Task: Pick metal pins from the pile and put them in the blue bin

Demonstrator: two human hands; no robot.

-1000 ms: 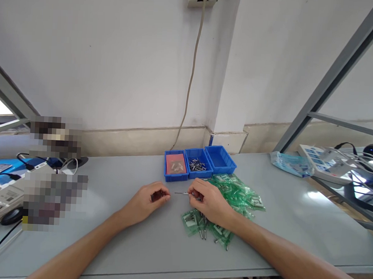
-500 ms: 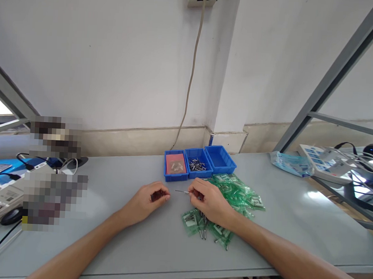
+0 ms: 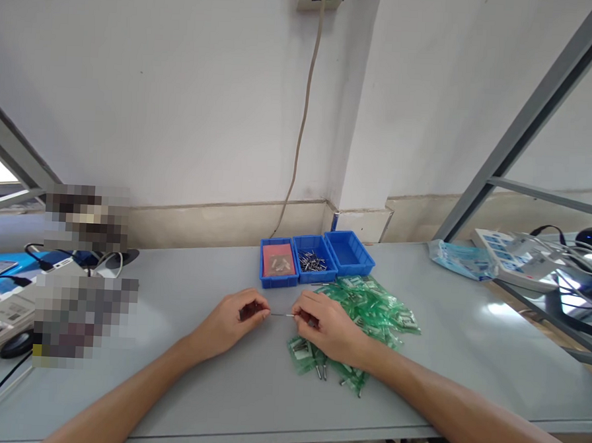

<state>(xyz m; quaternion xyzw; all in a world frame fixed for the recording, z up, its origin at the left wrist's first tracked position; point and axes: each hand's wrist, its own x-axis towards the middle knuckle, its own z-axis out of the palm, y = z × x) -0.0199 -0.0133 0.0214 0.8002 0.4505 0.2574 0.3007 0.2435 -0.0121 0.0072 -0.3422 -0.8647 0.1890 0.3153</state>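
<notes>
A thin metal rod (image 3: 282, 314) lies level between my hands, above the grey table. My right hand (image 3: 328, 319) pinches its thicker right end between thumb and fingers. The rod's slim left end meets the fingertips of my left hand (image 3: 236, 316), which are pressed together; whatever small thing they hold is hidden. Green plastic packets (image 3: 371, 305) with metal pieces are heaped beside and behind my right hand. More green packets (image 3: 301, 354) and loose metal pins (image 3: 322, 370) lie just in front of it.
Three blue bins stand at the back: one with a pink sheet and a small bag (image 3: 279, 257), one with metal pins (image 3: 312, 262), one empty bin (image 3: 348, 252). A blue plastic bag (image 3: 463, 260) and power strip (image 3: 507, 259) are right; cables and boxes (image 3: 24, 300) left.
My right hand has moved slightly left and down, bringing the rod's free end to my left fingertips. My left hand has stayed in place.
</notes>
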